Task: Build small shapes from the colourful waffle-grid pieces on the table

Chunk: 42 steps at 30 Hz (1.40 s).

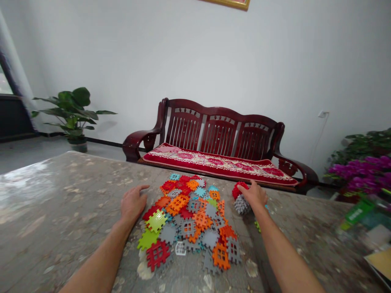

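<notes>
Flat notched plastic building tiles [210, 238] in red, orange, grey, lime and blue lie in a loose heap, some with window cut-outs. A small white window piece [180, 248] lies at the heap's near edge. Beside the heap on the left, my left hand [133, 202] rests on the table, fingers stretched and holding nothing. To the right, my right hand [256, 196] is at a red stack of tiles [239, 189], its thumb touching the red, its other fingers apart from the thumb. A grey stack of tiles [242, 204] stands just nearer. My right hand and forearm partly hide blue and lime tiles.
The patterned tabletop [76, 203] spreads widely. Beyond its far edge stands a dark red wooden bench [218, 130] with a floral cushion. At right are a green box [357, 213] and purple flowers [363, 171]; a potted plant [76, 110] stands far left.
</notes>
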### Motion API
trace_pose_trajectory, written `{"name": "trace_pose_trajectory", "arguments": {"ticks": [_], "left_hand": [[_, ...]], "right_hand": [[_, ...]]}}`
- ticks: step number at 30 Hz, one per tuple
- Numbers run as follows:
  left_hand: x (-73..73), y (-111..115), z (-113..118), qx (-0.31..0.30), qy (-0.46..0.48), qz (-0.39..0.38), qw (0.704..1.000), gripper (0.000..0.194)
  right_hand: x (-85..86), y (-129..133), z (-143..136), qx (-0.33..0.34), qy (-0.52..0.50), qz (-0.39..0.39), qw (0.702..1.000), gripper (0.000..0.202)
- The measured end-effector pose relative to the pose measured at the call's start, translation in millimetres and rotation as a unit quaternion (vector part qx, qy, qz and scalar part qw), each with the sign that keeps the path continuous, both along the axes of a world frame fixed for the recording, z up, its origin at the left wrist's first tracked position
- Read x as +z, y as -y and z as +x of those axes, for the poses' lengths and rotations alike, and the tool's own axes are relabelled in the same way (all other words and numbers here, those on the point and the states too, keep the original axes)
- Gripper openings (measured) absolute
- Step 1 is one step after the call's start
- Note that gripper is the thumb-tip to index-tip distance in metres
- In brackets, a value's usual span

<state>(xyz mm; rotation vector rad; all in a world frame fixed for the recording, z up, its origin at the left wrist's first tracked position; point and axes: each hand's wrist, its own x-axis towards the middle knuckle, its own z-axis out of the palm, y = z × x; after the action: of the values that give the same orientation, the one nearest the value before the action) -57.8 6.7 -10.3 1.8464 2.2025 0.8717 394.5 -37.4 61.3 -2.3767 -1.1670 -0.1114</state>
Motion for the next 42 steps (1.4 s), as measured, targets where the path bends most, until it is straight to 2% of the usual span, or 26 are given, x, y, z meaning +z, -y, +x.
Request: {"name": "trace_pose_trajectory", "arguments": {"ticks": [3,6,9,14,22,26,37,42], "left_hand": [[-0.2,0.1,0.3,-0.004,0.004,-0.001,1.0,0.047],[-0.4,1.0,1.2,-0.002,0.011,-0.002,1.0,0.046],[-0.6,1.8,2.0,-0.009,0.009,0.005,1.0,0.046],[-2.1,1.0,3.0,-0.023,0.003,0.001,1.0,0.046],[-1.5,2.6,6.7,-0.07,-0.041,-0.007,0.997,0.043],[2.4,5.9,9.4,-0.08,-0.039,-0.011,0.996,0.043],[8.6,7.8,11.7,-0.097,0.006,-0.017,0.995,0.055],[12.2,-2.0,17.9,-0.125,-0.013,-0.045,0.991,0.058]], "right_hand": [[-2.5,11.2,-12.8,0.035,-0.017,0.094,0.995,0.06],[-17.9,26.3,-35.7,0.15,-0.05,0.182,0.97,0.048],[-41.1,42.4,-59.7,0.258,-0.1,0.194,0.941,0.044],[-65.7,56.1,-79.5,0.339,-0.176,0.186,0.905,0.039],[-78.4,55.2,-72.6,0.29,-0.364,0.181,0.866,0.056],[-80.6,55.8,-70.8,0.263,-0.419,0.19,0.848,0.058],[-78.2,55.3,-74.3,0.261,-0.399,0.19,0.858,0.044],[-77.4,55.4,-78.0,0.261,-0.386,0.2,0.862,0.041]]}}
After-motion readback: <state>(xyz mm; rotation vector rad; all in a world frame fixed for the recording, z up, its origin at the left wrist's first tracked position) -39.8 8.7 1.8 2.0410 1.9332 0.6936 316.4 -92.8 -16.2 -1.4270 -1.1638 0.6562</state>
